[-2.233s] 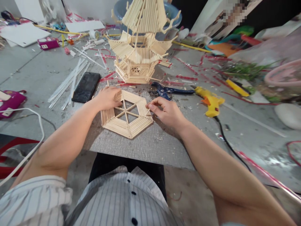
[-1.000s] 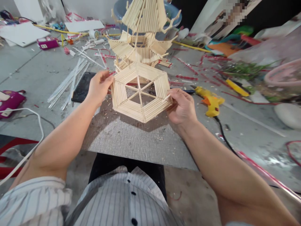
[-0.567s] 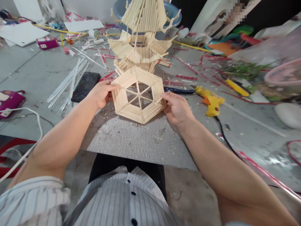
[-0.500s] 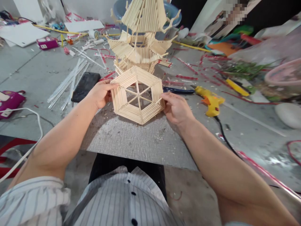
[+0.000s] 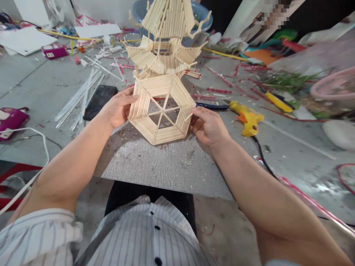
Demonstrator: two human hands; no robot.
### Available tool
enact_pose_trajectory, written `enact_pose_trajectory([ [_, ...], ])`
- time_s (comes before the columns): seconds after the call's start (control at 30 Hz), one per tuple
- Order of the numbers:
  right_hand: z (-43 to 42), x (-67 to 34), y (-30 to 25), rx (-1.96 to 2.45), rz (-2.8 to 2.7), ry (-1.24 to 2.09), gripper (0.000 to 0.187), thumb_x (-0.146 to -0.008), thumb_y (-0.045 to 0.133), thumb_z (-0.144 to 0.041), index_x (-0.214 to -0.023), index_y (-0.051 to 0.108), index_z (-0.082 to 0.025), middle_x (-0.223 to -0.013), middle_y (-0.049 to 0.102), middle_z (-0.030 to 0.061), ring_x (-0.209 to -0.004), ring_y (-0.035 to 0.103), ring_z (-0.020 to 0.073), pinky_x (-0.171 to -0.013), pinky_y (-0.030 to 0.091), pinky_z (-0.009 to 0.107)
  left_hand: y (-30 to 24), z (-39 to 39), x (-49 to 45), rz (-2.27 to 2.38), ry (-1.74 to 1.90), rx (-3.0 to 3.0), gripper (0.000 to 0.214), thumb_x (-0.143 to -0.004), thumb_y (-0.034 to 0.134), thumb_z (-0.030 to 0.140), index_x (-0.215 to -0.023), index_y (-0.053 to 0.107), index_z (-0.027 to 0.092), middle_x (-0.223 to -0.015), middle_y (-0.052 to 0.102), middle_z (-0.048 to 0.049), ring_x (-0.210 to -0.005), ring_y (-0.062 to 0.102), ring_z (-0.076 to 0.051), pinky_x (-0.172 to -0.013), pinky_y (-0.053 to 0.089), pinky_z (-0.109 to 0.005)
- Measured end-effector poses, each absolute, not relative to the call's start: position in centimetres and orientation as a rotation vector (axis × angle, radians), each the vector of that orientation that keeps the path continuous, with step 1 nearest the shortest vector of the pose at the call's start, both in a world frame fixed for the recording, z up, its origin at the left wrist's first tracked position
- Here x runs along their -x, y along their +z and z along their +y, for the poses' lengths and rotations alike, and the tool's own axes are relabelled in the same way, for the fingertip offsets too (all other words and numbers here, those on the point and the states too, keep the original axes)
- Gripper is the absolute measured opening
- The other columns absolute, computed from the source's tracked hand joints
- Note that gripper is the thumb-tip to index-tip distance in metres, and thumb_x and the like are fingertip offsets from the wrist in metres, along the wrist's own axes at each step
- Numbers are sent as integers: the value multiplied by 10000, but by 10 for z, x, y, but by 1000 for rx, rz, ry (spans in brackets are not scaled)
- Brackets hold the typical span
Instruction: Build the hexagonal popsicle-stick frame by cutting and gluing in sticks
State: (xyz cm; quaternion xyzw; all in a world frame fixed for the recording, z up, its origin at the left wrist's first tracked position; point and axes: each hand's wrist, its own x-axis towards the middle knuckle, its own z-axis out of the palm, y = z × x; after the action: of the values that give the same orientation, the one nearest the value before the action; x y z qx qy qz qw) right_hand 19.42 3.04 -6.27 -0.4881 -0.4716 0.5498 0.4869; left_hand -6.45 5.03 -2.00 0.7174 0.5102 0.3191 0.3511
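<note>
No longer lying flat, the hexagon [image 5: 155, 133] is held tilted just before the pagoda [image 5: 166, 37], with left hand [image 5: 118, 109] and right hand [image 5: 208, 125] fingers closed on its opposite edges.

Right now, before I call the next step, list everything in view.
hexagon stick frame: one, pale wood, held tilted above the mat
pagoda model: one, pale wood, behind the frame
mat: one, grey, below the frame
phone: one, black, left of the frame
glue gun: one, yellow, right of the frame
cutters: one, blue handles, left of the glue gun
strips: several, whitish, left of the phone
left hand: one, bare, gripping frame's left side
right hand: one, bare, gripping frame's right side
</note>
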Motion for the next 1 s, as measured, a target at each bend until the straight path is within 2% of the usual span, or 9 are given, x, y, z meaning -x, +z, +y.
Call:
enact_pose_trajectory([
  [0.23,29,-191,-61,1200,-979,1373,187,-640,626,-346,-698,495,-225,-670,617,8,-678,619,181,-573,505,325,-24,50,61,1301,766,-1841,570,-831,451,165,-1391,369,224,-1106,676,-77,-1045,647,-245,-851,526,-457],
  [0.37,27,-188,-61,1249,-964,1357,184,-627,622,-341,-698,503,-221,-673,615,6,-636,599,171,-525,492,313,-27,52,61,1284,735,-1756,537,-850,440,181,-1383,384,211,-1084,688,-77,-1008,664,-233,-839,537,-443],
  [0.53,23,-182,-59,1368,-969,1388,218,-607,628,-357,-721,510,-213,-643,590,-2,-571,568,150,-477,475,292,-30,55,61,1302,664,-1607,494,-836,476,220,-1330,476,199,-1011,719,-87,-952,681,-234,-833,542,-437],
  [0.73,21,-179,-52,1451,-934,1451,149,-605,617,-285,-679,522,-196,-590,567,-5,-500,531,121,-406,408,233,-39,62,64,1443,692,-1358,347,-862,472,325,-1145,623,190,-963,726,-110,-879,694,-248,-773,543,-449],
  [0.87,22,-179,-49,1455,-915,1466,132,-610,620,-259,-672,524,-193,-576,551,-18,-485,521,110,-404,401,222,-40,63,65,1493,711,-1306,303,-825,537,316,-1073,645,179,-981,718,-119,-844,689,-246,-736,538,-440],
  [1.0,21,-179,-49,1450,-898,1492,115,-623,623,-244,-671,535,-188,-577,550,-21,-487,527,109,-409,412,226,-39,61,64,1522,714,-1319,308,-812,552,307,-1081,638,184,-970,715,-110,-861,683,-254,-744,528,-445],
])
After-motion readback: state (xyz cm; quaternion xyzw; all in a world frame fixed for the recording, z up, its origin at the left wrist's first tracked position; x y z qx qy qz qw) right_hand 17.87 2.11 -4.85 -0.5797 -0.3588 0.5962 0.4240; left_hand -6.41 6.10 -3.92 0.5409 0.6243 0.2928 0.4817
